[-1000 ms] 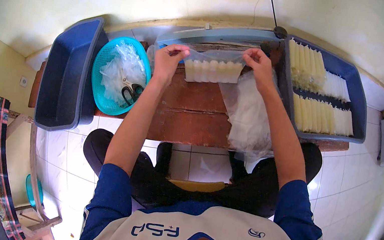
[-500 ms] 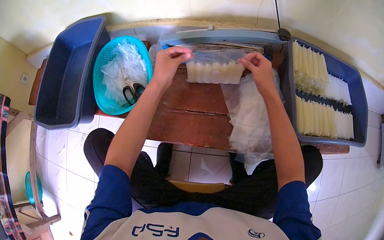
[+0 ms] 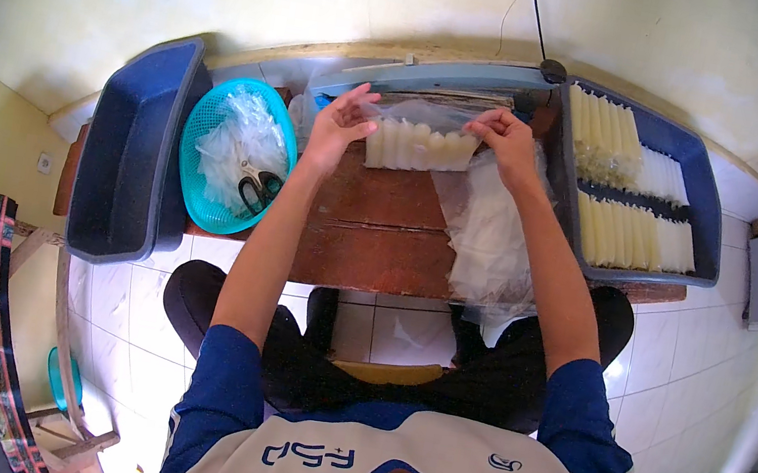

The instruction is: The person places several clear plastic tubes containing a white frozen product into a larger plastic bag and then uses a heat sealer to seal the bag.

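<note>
A clear plastic bag (image 3: 427, 112) with a row of pale, filled tubes (image 3: 421, 147) in it lies toward the back of the brown wooden table (image 3: 377, 246). Its upper part, above the tubes, is loose film. At the bag's right corner my right hand (image 3: 506, 146) is closed, thumb and fingers pinching the film. My left hand (image 3: 342, 128) is at the left corner with its fingers spread apart and not gripping the bag. Behind the bag runs a long blue-grey bar-shaped device (image 3: 426, 74). Flat clear bags (image 3: 496, 241) lie under my right forearm.
On the right, a dark tub (image 3: 629, 268) holds rows of pale filled tubes. A turquoise basket (image 3: 191, 175) with clear plastic and black-handled scissors (image 3: 256, 190) stands left, beside another dark tub (image 3: 113, 237). A black cable (image 3: 540, 8) hangs down the wall.
My left hand has let go of the bag's left corner and its fingers have spread and lifted. The right hand still pinches the film. The view has shifted slightly.
</note>
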Action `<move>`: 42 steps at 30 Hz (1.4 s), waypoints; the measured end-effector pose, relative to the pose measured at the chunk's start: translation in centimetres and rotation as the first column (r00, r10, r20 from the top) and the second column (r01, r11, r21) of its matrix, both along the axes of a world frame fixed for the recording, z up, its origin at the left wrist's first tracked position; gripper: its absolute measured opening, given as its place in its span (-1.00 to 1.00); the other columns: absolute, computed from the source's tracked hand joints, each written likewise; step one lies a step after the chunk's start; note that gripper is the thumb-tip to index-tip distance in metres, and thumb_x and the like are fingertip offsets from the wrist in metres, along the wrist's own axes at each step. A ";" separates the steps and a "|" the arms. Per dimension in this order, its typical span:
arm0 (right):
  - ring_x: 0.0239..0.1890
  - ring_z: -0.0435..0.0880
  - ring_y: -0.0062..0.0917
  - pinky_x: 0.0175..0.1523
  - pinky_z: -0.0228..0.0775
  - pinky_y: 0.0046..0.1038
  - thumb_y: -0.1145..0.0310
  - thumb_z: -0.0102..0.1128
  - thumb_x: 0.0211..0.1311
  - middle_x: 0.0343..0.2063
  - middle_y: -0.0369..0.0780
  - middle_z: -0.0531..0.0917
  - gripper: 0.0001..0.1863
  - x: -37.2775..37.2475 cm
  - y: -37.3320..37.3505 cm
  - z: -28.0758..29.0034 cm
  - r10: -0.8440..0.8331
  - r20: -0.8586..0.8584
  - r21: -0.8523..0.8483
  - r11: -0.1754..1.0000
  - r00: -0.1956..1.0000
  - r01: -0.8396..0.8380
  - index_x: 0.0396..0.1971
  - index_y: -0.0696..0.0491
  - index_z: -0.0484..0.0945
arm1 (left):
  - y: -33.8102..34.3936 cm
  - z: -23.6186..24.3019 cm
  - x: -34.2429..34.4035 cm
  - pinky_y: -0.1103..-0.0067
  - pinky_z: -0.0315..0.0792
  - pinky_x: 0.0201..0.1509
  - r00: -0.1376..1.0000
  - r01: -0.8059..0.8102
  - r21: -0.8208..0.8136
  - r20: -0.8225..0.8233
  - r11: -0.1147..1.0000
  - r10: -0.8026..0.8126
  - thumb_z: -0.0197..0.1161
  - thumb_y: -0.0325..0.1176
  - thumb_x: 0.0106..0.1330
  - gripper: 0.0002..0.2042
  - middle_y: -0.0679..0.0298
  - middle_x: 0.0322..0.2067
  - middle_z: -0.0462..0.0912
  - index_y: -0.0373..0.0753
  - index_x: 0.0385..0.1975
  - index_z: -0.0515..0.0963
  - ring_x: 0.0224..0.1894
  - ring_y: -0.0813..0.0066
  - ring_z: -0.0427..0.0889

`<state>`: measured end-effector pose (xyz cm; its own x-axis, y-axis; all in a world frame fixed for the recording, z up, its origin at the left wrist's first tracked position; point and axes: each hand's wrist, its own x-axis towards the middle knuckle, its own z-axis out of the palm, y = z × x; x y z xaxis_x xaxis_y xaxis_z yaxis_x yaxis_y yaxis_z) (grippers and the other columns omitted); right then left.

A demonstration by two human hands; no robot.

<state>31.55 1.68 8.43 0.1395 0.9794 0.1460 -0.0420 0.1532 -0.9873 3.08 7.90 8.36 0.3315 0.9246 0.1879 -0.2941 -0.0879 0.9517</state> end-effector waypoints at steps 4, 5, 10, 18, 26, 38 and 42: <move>-0.32 0.62 -0.62 -0.13 0.41 -0.60 0.53 0.29 0.09 -0.41 -0.22 0.68 -0.89 -0.4 -0.3 0.3 0.014 -0.030 0.009 1.000 0.999 -0.014 -0.39 0.14 0.54 | 1.3 -0.7 -0.8 0.56 0.39 0.06 0.965 0.041 -0.074 -0.257 0.996 -0.059 0.28 -0.58 0.14 -0.66 0.18 -0.02 0.58 -0.28 -0.05 0.56 -0.06 0.48 0.53; -0.32 0.62 -0.62 -0.13 0.41 -0.60 0.53 0.29 0.09 -0.41 -0.22 0.68 -0.89 -0.4 -0.5 0.3 0.013 -0.030 0.005 1.000 0.999 -0.012 -0.39 0.14 0.54 | 1.0 -0.7 -0.6 0.57 0.40 0.04 0.968 0.031 0.013 -0.251 0.999 -0.027 0.26 -0.57 0.16 -0.75 0.20 -0.05 0.59 -0.28 -0.13 0.59 -0.09 0.51 0.53; -0.31 0.66 -0.58 -0.14 0.47 -0.59 0.59 0.28 0.06 -0.40 -0.21 0.69 -0.90 -0.3 -0.6 -0.4 -0.055 -0.025 0.021 0.998 0.998 0.055 -0.40 0.16 0.56 | 0.0 -1.6 -0.3 0.59 0.43 -0.05 0.981 0.027 0.147 -0.193 0.989 0.002 0.24 -0.52 0.22 -0.89 0.27 -0.13 0.63 -0.30 -0.27 0.61 -0.12 0.55 0.53; -0.33 0.62 -0.67 -0.14 0.41 -0.63 0.51 0.32 0.07 -0.38 -0.25 0.70 -0.87 -0.8 -1.2 -0.2 -0.141 -0.004 -0.018 0.990 0.990 0.141 -0.36 0.18 0.61 | -1.9 -0.7 0.1 0.61 0.45 -0.07 0.983 -0.084 -0.012 -0.162 0.996 0.081 0.18 -0.54 0.28 -0.83 0.19 -0.31 0.66 -0.37 -0.16 0.51 -0.20 0.45 0.66; -0.21 0.55 -0.69 -0.10 0.38 -0.60 0.46 0.22 0.20 -0.17 -0.21 0.66 -0.86 0.4 -0.4 -2.2 -0.043 0.105 0.129 0.991 0.993 0.030 -0.26 0.13 0.57 | -1.9 -1.4 -0.5 0.60 0.46 -0.04 0.991 -0.035 0.018 -0.128 0.999 0.037 0.20 -0.56 0.26 -0.91 0.18 -0.31 0.67 -0.41 -0.28 0.56 -0.19 0.45 0.65; -0.11 0.57 -0.60 0.00 0.40 -0.55 0.47 0.32 0.08 -0.06 -0.24 0.61 -0.67 -0.1 -2.3 -1.0 0.098 -0.017 -0.021 0.995 0.995 -0.098 -0.11 0.12 0.56 | -2.7 -0.7 -0.2 0.63 0.46 -0.09 0.987 -0.072 0.037 -0.144 0.997 0.076 0.20 -0.57 0.24 -0.93 0.19 -0.33 0.67 -0.38 -0.31 0.57 -0.25 0.51 0.63; -0.11 0.58 -0.60 -0.02 0.42 -0.56 0.48 0.34 0.05 -0.09 -0.23 0.62 -0.78 0.7 -2.0 -1.8 0.097 0.098 -0.001 0.995 0.990 -0.098 -0.26 0.16 0.63 | -2.6 -0.3 0.0 0.66 0.46 -0.19 0.977 -0.093 0.007 -0.193 0.996 0.093 0.21 -0.53 0.25 -0.93 0.24 -0.33 0.67 -0.34 -0.32 0.59 -0.30 0.58 0.61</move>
<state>32.24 -0.36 6.64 0.0282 0.9871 0.1575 0.0394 0.1564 -0.9869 3.05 5.28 8.02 0.2739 0.9533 0.1269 -0.0956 -0.1043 0.9899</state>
